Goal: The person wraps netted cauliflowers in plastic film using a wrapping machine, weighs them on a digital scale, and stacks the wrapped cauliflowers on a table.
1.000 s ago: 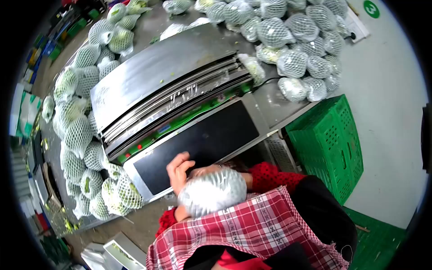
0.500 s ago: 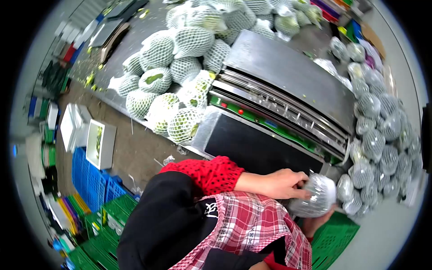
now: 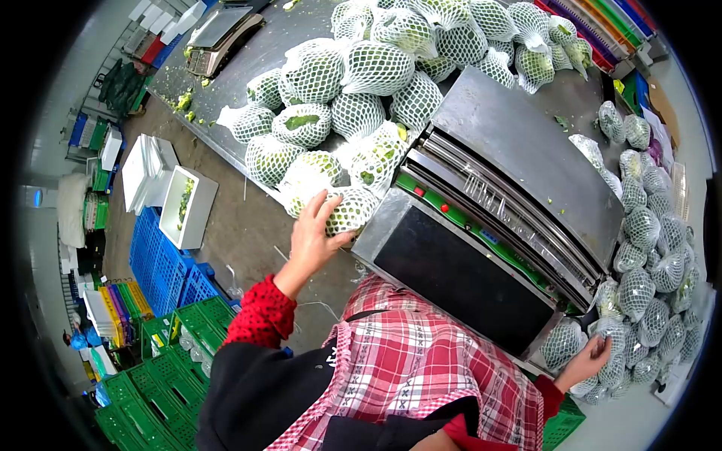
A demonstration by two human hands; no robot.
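My left hand [image 3: 310, 239] reaches to the near edge of the metal table, fingers spread and touching a green leafy vegetable in a white foam net [image 3: 353, 210]. Several more netted vegetables [image 3: 312, 71] are heaped beyond it. On the other side, my right hand [image 3: 588, 364] is at the near side of a pile of film-wrapped netted vegetables [image 3: 653, 323], its bent fingers slightly apart against one of them [image 3: 608, 328]. Between my hands stands a wrapping machine [image 3: 519, 161] with a black plate [image 3: 462, 289] and a green control strip.
A weighing scale [image 3: 222, 37] sits at the table's far left. On the floor to the left are a white foam box [image 3: 199, 218], a blue crate [image 3: 154, 259] and green crates [image 3: 162, 387]. Another green crate [image 3: 562, 427] stands below my right arm.
Both hands held a film-wrapped vegetable at the machine's right end. My left hand has swung left to the netted heap; my right hand has moved outward to the wrapped pile.
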